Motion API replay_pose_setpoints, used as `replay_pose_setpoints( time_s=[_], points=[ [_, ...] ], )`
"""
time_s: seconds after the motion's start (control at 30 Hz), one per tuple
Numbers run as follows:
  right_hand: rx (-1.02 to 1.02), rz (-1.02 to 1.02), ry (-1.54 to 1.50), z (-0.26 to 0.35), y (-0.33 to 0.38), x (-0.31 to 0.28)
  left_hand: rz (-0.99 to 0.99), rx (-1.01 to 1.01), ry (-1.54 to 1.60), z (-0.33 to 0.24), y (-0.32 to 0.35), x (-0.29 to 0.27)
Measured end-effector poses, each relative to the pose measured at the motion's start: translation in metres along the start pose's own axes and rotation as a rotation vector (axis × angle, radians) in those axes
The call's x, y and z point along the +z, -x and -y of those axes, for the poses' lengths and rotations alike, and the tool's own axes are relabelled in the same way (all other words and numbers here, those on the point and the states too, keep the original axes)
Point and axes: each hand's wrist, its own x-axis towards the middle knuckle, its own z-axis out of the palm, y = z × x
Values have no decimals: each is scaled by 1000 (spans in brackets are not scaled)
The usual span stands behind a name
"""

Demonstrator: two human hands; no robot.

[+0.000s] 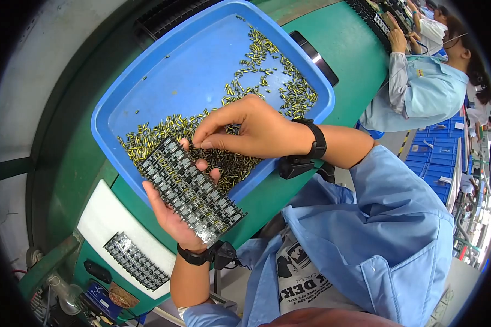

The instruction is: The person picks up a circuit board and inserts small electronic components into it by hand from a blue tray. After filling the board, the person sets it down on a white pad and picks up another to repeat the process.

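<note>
Head view: my left hand (172,210) cups circuit board (191,188) from beneath, fingers curled over its far edge, holding it tilted above near edge of blue tray (147,82). My right hand (245,128) pinches fingertips together at board's top corner; whether small part sits between them, cannot tell. Yellow-black parts (267,82) scattered along tray's near and right sides. Second board (135,260) lies on white pad (101,215) at bench's near left corner.

Wearer: light blue work jacket (387,229), collar open, sleeves pushed up past the forearms. White printed tee (300,275) beneath (dark graphic). Black wristband on each wrist, left (193,255) and right (316,139), each carrying a small black clip-on unit.
</note>
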Motion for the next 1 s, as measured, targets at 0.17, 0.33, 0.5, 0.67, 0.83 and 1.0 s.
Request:
replay_pose_setpoints(
  time_s=[0.17,0.33,0.5,0.67,0.83,1.0],
  points=[
    [119,-2,-169,3,-2,-2,-29,-14,-51,2,1,1],
    [49,15,-33,3,-5,-7,-35,-22,-47,2,0,4],
    [146,19,-138,1,-6,-5,-104,-40,-127,0,0,2],
    [156,27,-305,-6,-7,-2,-85,-48,-89,1,0,3],
    [225,50,-321,-4,-6,-2,-22,-114,-136,-1,5,-3],
    [360,71,-419,8,-1,4,20,-128,-107,4,7,-5]
  ],
)
